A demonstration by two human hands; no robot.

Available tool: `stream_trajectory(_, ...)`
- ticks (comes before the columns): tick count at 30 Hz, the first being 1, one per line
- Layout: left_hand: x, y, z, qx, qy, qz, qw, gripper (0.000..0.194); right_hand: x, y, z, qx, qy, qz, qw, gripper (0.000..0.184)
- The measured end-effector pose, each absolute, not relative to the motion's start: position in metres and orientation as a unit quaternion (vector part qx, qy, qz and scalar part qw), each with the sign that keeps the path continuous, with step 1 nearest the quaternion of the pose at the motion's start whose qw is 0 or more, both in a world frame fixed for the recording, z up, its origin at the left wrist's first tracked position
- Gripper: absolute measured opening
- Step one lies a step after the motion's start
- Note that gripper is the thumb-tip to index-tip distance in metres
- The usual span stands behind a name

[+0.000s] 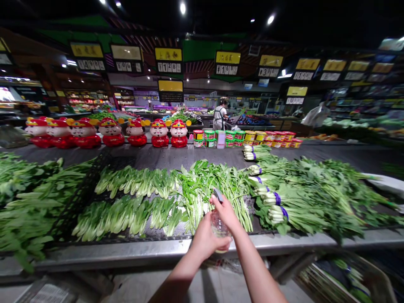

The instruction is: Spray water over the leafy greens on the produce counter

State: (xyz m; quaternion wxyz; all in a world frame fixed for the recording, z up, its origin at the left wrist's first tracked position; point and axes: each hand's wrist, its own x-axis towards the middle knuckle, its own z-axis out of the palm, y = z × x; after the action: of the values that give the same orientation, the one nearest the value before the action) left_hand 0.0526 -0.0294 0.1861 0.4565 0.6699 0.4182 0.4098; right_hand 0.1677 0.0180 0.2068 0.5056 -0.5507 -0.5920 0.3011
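Note:
Both my hands are on a clear spray bottle (218, 223) with a grey spray head, held over the front edge of the vegetable stand. My left hand (206, 236) wraps round the bottle's body from the left. Around the neck and trigger closes my right hand (224, 212), set higher up. Just beyond the bottle lie long-stemmed leafy greens (205, 181). Two rows of small bok choy (123, 216) are laid out to their left. On the right are bunches of greens tied with purple bands (277, 206).
The stand's metal edge (142, 252) runs across in front of me. Red figurines (159, 134) and stacked tubs (238, 138) line the back. A black crate wall (78, 189) divides the greens at left. Below right sits a basket (350, 277). A person (219, 115) stands far behind.

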Motion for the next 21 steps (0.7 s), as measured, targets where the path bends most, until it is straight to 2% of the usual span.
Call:
stream_trajectory(8, 0.092, -0.026, 0.201, 0.653, 0.440, 0.395, 0.474, 0.061, 0.205, 0.029, 0.213, -0.569, -0.592, 0.326, 0.468, 0.038)
stream_trajectory(21, 0.149, -0.018, 0.215, 0.659, 0.456, 0.389, 0.454, 0.062, 0.265, 0.037, 0.222, -0.545, -0.598, 0.345, 0.476, 0.039)
